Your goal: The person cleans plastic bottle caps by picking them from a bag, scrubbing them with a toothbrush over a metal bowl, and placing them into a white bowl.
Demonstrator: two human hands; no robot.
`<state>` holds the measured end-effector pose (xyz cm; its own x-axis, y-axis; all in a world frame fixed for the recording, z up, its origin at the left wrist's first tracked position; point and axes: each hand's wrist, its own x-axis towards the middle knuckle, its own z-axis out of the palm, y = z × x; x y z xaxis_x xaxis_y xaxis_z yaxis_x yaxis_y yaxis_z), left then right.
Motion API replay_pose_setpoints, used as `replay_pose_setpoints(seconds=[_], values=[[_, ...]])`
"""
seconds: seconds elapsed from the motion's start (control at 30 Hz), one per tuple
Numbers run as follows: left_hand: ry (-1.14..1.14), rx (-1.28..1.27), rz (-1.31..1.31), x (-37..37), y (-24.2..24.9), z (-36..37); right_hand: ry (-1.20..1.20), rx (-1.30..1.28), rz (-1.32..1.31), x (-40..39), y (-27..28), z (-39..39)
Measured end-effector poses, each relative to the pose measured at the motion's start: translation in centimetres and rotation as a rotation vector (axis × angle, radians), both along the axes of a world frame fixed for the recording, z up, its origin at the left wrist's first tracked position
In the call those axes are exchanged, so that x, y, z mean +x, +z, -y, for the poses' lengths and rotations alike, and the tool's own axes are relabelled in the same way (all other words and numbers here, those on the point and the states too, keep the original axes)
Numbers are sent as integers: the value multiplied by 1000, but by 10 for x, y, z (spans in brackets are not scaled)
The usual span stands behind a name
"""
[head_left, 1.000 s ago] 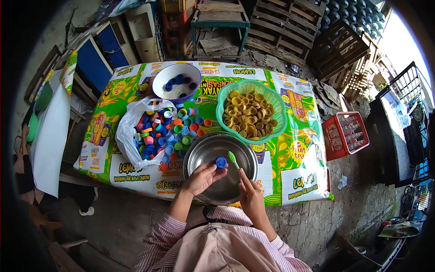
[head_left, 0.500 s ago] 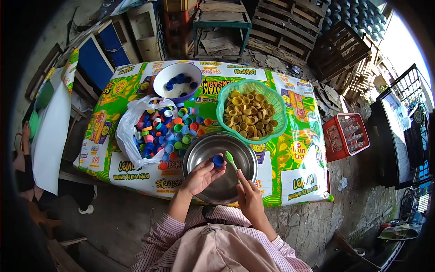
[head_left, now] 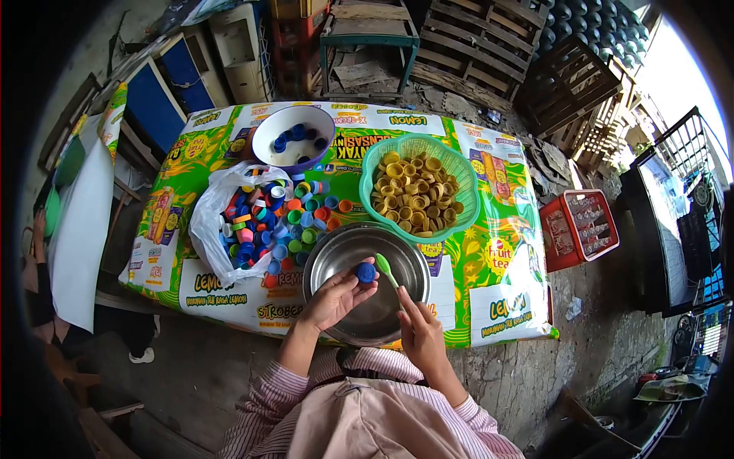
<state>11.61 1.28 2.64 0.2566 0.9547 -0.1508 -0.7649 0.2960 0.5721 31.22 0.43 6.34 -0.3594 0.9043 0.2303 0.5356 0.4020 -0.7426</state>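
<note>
Over a steel bowl (head_left: 317, 264), my left hand (head_left: 334, 299) pinches a dark blue bottle cap (head_left: 365, 272) with its closed top facing up. My right hand (head_left: 422, 330) grips the pale handle of a toothbrush (head_left: 384, 266), whose green head points up beside the cap, a small gap apart. To the left, a white plastic bag (head_left: 205, 222) lies open with many coloured caps (head_left: 252, 226) spilling out of it. A green basket (head_left: 468, 183) behind the bowl holds yellow caps (head_left: 413, 191). Several dark blue caps sit in a white bowl (head_left: 267, 130) at the back.
A printed plastic cover (head_left: 501, 199) lies over the table. On the floor to the right stands a red crate (head_left: 562, 239) of bottles. Wooden pallets (head_left: 478, 46) and a small table (head_left: 369, 30) are behind. Another person's arm (head_left: 40, 249) shows at far left.
The blue cap has turned in my left hand, from its open hollow side to its closed top. My right hand keeps the toothbrush close by. The whole view has shifted slightly.
</note>
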Motion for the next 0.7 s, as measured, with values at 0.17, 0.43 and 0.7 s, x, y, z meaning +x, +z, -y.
replay_pose_setpoints(seconds=[0.17, 0.43, 0.7], values=[[-5, 16, 99, -2, 2, -3, 53, 33, -2, -1, -7, 0], [21, 1, 25, 0, 0, 2, 11, -36, -2, 2, -9, 2], [10, -24, 78, -4, -4, 4, 24, -58, -10, 1, -14, 1]])
